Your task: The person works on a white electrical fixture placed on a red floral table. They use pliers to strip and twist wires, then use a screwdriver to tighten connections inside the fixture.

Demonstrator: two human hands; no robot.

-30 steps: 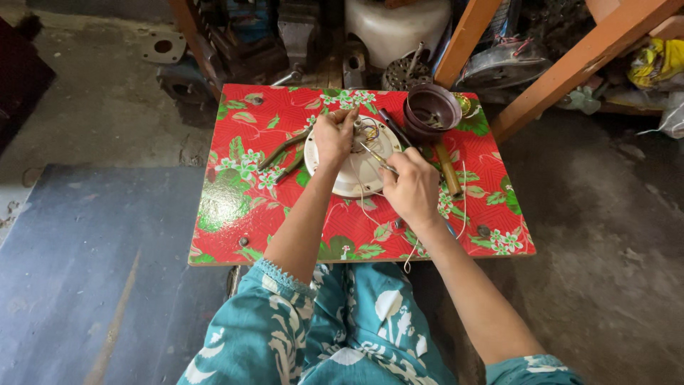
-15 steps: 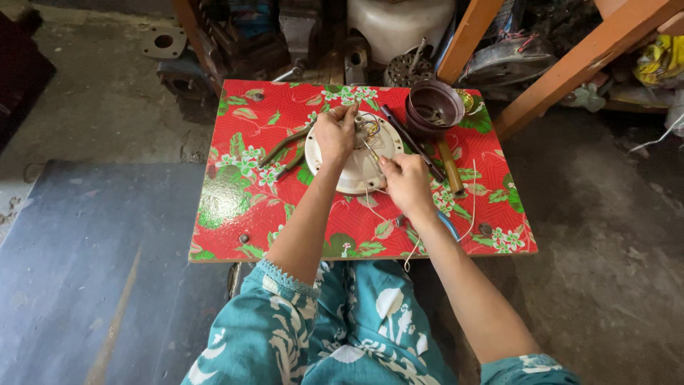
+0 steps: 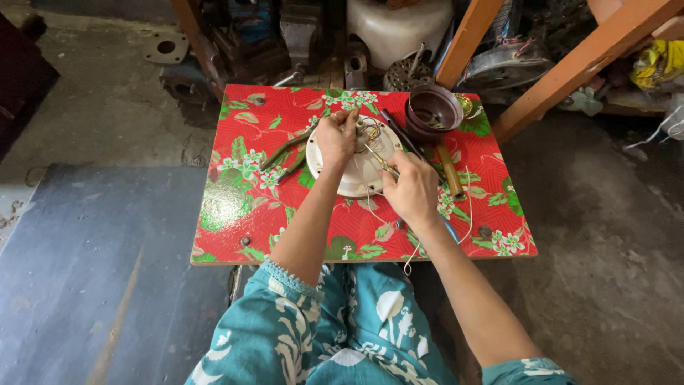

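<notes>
A round white disc-shaped part (image 3: 356, 178) with thin wires at its centre lies on a small red table with a floral cover (image 3: 242, 207). My left hand (image 3: 336, 137) rests on the disc's far left side and pinches the wires near its middle. My right hand (image 3: 412, 191) sits at the disc's right edge and grips a thin metal tool (image 3: 379, 161) whose tip points into the wires. A thin white wire (image 3: 467, 214) trails from under my right hand toward the table's near edge.
Pliers (image 3: 285, 153) lie left of the disc. A dark brown bowl-shaped cover (image 3: 433, 113) and a wooden-handled tool (image 3: 449, 170) lie to the right. Orange wooden beams (image 3: 570, 64), a white tank (image 3: 399, 28) and metal parts crowd behind the table. A grey mat (image 3: 85, 271) covers the floor on the left.
My hands stay on the disc; my right hand has shifted slightly with the thin tool. The view has moved a little.
</notes>
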